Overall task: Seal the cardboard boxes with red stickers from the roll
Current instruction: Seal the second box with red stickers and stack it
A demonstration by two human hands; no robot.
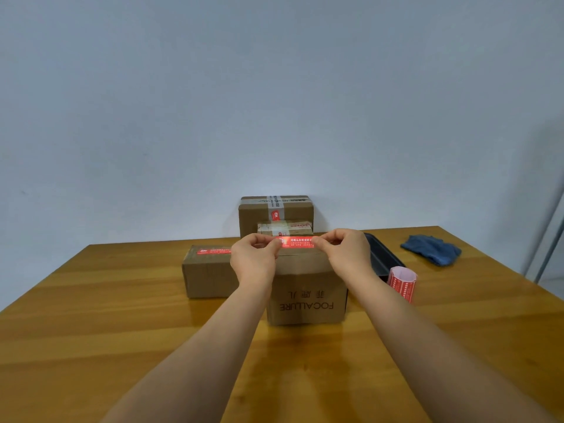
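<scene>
A red sticker (296, 242) is stretched flat between my hands just above the top of the nearest cardboard box (306, 296), which bears upside-down "FOCALLURE" print. My left hand (254, 258) pinches the sticker's left end and my right hand (348, 254) pinches its right end. Whether the sticker touches the box top I cannot tell. The sticker roll (402, 282) stands on the table to the right of this box. A lower box (209, 271) to the left carries a red sticker (213, 250) on its top.
Two more taped boxes, a large one (274, 213) and a small one (285, 228), sit behind near the wall. A black tray (383, 254) lies right of the boxes, a blue cloth (432, 249) further right. The wooden table (106, 325) spreads all around.
</scene>
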